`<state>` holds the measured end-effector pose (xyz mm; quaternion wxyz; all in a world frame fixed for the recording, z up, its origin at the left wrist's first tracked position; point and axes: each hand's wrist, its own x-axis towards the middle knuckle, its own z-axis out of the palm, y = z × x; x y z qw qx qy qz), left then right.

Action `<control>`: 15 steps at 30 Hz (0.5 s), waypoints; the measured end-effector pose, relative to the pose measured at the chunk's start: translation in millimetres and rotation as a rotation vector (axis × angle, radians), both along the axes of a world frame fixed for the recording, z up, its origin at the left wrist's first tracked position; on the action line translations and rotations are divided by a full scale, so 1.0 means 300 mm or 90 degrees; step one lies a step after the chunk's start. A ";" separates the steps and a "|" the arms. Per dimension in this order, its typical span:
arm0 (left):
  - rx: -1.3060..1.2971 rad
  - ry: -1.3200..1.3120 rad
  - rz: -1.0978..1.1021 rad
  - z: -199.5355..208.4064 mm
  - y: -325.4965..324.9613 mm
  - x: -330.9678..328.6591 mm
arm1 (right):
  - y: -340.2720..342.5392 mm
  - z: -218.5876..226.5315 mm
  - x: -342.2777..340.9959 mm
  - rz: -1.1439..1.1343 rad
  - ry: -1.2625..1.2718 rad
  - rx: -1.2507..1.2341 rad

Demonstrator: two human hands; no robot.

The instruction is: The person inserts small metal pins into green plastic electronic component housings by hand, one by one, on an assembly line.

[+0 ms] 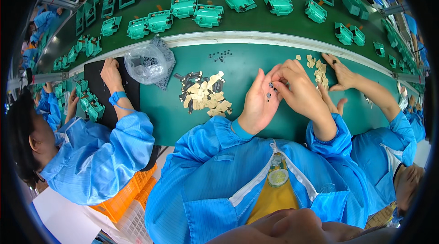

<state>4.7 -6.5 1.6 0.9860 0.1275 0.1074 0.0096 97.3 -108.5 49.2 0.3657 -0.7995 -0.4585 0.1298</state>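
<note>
My left hand (257,106) is turned palm up and cupped, holding a few small black parts (269,95). Over that palm, my right hand (299,84) pinches thumb and forefinger together on a small dark piece; the fingers partly hide it. Left of my hands, a heap of cream paper-like pieces (206,100) lies mixed with black strips (219,84) on the green mat (183,129). Several tiny black parts (221,55) are scattered farther back.
A clear plastic bag (147,63) of small dark parts stands at the left. Co-workers' hands (113,75) (344,75) are on both sides, the right one beside another cream heap (321,73). Beyond a pale rail (247,38), green housings (208,15) sit on a dark green belt (151,3).
</note>
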 end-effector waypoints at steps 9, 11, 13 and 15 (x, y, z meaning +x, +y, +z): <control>0.007 0.014 0.007 0.019 -0.006 -0.004 | -0.001 0.005 -0.004 0.028 -0.007 0.006; 0.008 0.007 0.013 0.021 -0.003 -0.003 | 0.002 -0.003 -0.001 0.047 -0.053 -0.013; -0.004 0.010 0.013 0.012 0.001 -0.003 | 0.004 0.012 -0.005 0.017 -0.006 0.003; 0.005 0.028 0.015 0.008 -0.005 -0.010 | -0.005 0.016 -0.005 -0.015 0.039 0.017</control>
